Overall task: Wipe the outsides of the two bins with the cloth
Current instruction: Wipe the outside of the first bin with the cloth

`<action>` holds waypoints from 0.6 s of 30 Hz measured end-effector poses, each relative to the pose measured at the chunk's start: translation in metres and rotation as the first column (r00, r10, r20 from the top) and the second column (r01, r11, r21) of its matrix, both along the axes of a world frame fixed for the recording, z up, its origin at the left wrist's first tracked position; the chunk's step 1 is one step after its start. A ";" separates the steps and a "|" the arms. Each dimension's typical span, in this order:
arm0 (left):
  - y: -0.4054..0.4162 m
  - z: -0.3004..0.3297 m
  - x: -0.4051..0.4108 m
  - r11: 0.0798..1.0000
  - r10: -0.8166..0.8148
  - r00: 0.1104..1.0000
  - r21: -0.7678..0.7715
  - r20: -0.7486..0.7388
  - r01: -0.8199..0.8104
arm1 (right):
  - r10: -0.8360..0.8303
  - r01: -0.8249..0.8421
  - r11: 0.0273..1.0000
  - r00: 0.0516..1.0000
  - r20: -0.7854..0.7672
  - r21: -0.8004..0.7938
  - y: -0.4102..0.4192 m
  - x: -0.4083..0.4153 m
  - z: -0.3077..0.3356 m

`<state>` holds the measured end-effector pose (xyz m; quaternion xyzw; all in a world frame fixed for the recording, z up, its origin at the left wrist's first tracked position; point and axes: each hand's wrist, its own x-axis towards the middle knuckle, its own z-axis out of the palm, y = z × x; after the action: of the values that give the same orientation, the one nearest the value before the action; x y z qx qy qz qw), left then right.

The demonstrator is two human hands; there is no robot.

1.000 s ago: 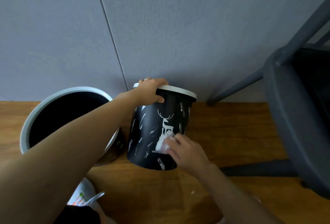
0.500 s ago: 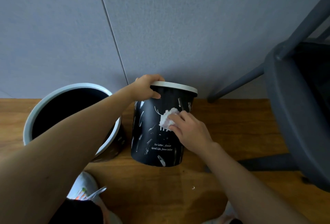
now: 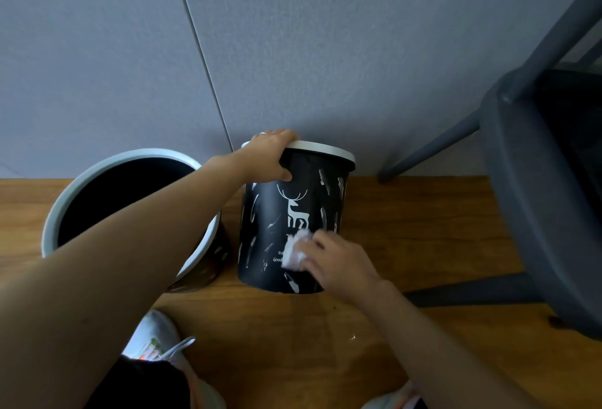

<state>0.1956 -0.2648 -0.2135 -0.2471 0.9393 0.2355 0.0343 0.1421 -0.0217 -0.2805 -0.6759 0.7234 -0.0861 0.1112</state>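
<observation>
A black bin (image 3: pixel 277 213) with a white deer print and a pale rim stands on the wooden floor, tilted away towards the wall. My left hand (image 3: pixel 270 156) grips its rim at the near left, thumb on the outside. My right hand (image 3: pixel 332 262) holds a small crumpled white cloth (image 3: pixel 296 250) and presses it against the lower front of that bin, over the printed text. A second, wider black bin (image 3: pixel 208 262) with a pale rim stands just to the left, partly hidden behind my left forearm.
A grey wall (image 3: pixel 325 50) rises right behind both bins. A dark grey chair (image 3: pixel 537 196) fills the right side, its leg reaching the floor near the tilted bin. My shoe (image 3: pixel 156 340) shows at the bottom, on the wooden floor (image 3: pixel 423 229).
My right hand slid the cloth from the bin's upper front, beside the deer, down to its lower front. My left hand kept its grip on the rim.
</observation>
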 end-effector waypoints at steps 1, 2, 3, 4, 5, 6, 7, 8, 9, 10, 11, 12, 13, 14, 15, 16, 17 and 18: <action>0.000 -0.001 0.000 1.000 -0.011 1.000 -0.015 -0.001 0.011 | -0.062 0.062 0.997 0.998 0.000 -0.040 -0.008 -0.003 0.003; 0.000 -0.001 0.000 0.999 -0.020 1.000 -0.033 -0.003 0.020 | -0.105 0.105 0.992 0.994 -0.008 -0.072 -0.015 -0.006 0.007; 0.000 -0.001 0.000 0.999 -0.025 1.000 -0.047 -0.004 0.025 | -0.124 0.123 0.989 0.992 -0.016 -0.086 -0.020 -0.008 0.009; 0.000 -0.001 0.000 0.998 -0.025 1.000 -0.053 -0.005 0.025 | -0.126 0.125 0.989 0.992 -0.017 -0.078 -0.021 -0.008 0.010; 0.000 -0.001 0.000 0.998 -0.025 1.000 -0.054 -0.006 0.025 | -0.114 0.113 0.992 0.993 -0.007 -0.060 -0.019 -0.007 0.009; 0.000 0.000 0.000 0.998 -0.026 1.000 -0.054 -0.006 0.026 | -0.082 0.082 0.996 0.997 0.003 -0.029 -0.014 -0.004 0.006; 0.000 0.000 0.000 0.998 -0.029 1.000 -0.053 -0.006 0.028 | -0.029 0.029 0.999 0.999 0.013 0.016 -0.006 0.000 0.001; 0.000 0.000 0.000 0.998 -0.032 0.999 -0.054 -0.009 0.032 | 0.037 -0.038 0.998 0.999 0.024 0.052 0.004 0.006 -0.004; 0.001 0.000 0.000 0.998 -0.037 0.999 -0.055 -0.013 0.037 | 0.100 -0.102 0.992 0.994 0.033 0.078 0.013 0.011 -0.009; 0.002 0.000 -0.001 0.997 -0.045 0.999 -0.058 -0.014 0.044 | 0.145 -0.149 0.984 0.988 0.042 0.098 0.021 0.015 -0.011; 0.003 0.000 -0.002 0.997 -0.053 0.998 -0.065 -0.013 0.052 | 0.171 -0.175 0.978 0.984 0.048 0.110 0.025 0.017 -0.012; 0.004 -0.001 -0.003 0.995 -0.062 0.998 -0.075 -0.012 0.061 | 0.190 -0.195 0.974 0.980 0.053 0.113 0.027 0.019 -0.011; 0.004 -0.001 -0.003 0.994 -0.069 0.998 -0.086 -0.012 0.067 | 0.219 -0.222 0.970 0.975 0.040 0.099 0.027 0.018 -0.011; 0.005 -0.002 -0.004 0.993 -0.072 0.997 -0.094 -0.013 0.071 | 0.244 -0.244 0.967 0.970 0.010 0.073 0.024 0.016 -0.010; 0.005 -0.002 -0.004 0.992 -0.073 0.997 -0.101 -0.014 0.072 | 0.237 -0.235 0.970 0.971 -0.021 0.057 0.018 0.013 -0.008; 0.005 -0.002 -0.004 0.992 -0.074 0.997 -0.105 -0.016 0.072 | 0.170 -0.169 0.985 0.985 -0.026 0.040 0.012 0.009 -0.006; 0.005 -0.003 -0.004 0.992 -0.074 0.997 -0.108 -0.017 0.071 | 0.060 -0.060 0.998 0.998 -0.027 0.012 0.004 0.005 -0.003; 0.004 -0.003 -0.003 0.991 -0.071 0.997 -0.110 -0.014 0.069 | -0.061 0.060 0.998 0.998 -0.018 -0.031 -0.004 0.000 0.001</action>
<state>0.1923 -0.2609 -0.2167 -0.2133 0.9592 0.1844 0.0203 0.1416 -0.0262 -0.2795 -0.6562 0.7431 -0.0941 0.0917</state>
